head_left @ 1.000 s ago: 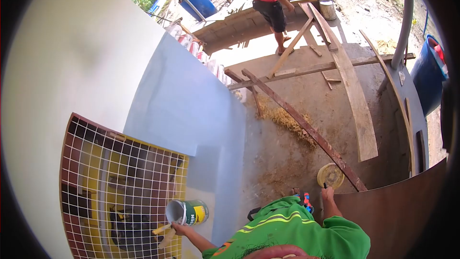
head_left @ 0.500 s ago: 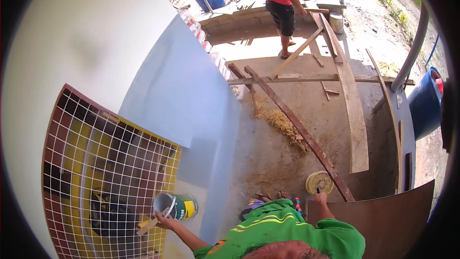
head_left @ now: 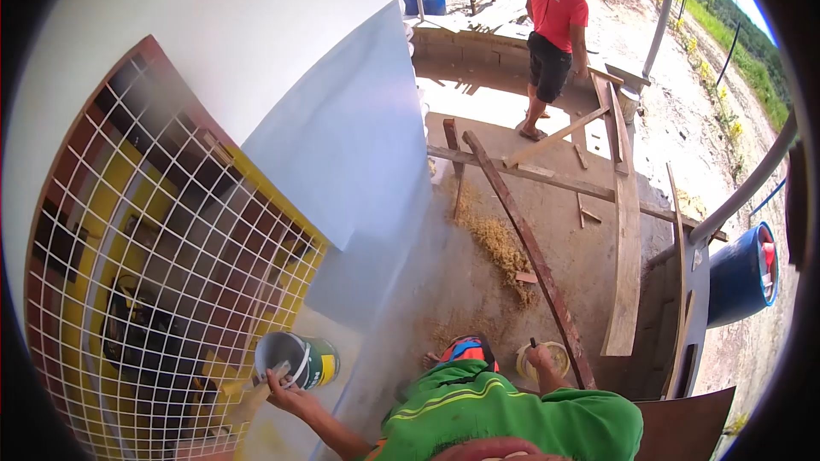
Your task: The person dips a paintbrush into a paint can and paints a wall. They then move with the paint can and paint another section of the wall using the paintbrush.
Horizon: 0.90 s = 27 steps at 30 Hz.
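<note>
My left hand (head_left: 290,394) is closed at the rim of a green paint bucket (head_left: 323,360) with a yellow label, apparently on its pale handle. The bucket's grey mouth faces left, beside a white wire grille (head_left: 171,256). Something pale and stick-like shows near the fingers, too blurred to name. My right hand (head_left: 544,362) is wrapped round a short dark handle (head_left: 532,342); the tool's other end is hidden. Beneath that hand is a round yellowish container (head_left: 559,358) on the floor.
A reddish-brown plank (head_left: 534,260) slants across the floor beside sawdust (head_left: 500,248). Long boards (head_left: 626,265) lie to the right, near a blue drum (head_left: 741,277). A person in a red shirt (head_left: 557,13) stands further off. A blue-and-white wall (head_left: 342,137) runs along the left.
The view has swung, and the grille appears larger. Both hands appear further left, the bucket still by my left hand. The person in red has turned and stepped slightly.
</note>
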Each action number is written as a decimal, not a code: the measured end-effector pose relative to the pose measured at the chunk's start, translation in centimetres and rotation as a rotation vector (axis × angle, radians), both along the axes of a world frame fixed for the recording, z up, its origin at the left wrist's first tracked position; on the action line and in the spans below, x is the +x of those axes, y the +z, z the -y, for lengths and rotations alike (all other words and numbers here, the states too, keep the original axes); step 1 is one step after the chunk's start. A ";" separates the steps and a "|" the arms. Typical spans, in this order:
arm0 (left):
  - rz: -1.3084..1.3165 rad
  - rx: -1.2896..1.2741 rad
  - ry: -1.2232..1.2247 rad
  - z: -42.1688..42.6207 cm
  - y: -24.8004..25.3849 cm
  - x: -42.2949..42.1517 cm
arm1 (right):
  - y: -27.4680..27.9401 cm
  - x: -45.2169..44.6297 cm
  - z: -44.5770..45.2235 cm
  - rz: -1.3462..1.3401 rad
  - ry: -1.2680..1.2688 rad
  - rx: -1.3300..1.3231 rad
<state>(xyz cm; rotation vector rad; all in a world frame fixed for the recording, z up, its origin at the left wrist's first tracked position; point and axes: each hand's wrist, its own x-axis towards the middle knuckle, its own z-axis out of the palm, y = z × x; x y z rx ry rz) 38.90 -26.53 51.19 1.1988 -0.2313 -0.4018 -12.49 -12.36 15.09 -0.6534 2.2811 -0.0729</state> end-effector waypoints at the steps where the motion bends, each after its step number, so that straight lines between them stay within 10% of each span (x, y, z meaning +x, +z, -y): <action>1: 0.001 0.001 0.029 0.2 0.1 -0.1 | 0.4 -0.1 1.5 -0.004 0.028 -0.023; 14: -0.046 0.007 0.026 4.2 1.7 6.9 | -6.0 1.0 8.0 0.016 0.001 -0.304; 16: -0.032 -0.037 0.017 2.9 4.5 5.2 | -17.2 -2.1 7.3 0.239 -0.097 -0.295; 21: 0.013 -0.048 0.144 -2.5 10.4 1.6 | -1.7 -3.0 14.0 0.471 0.000 -0.078; 27: 0.107 0.032 0.317 -9.8 12.7 -2.0 | -4.2 -8.6 19.9 0.487 0.173 -0.023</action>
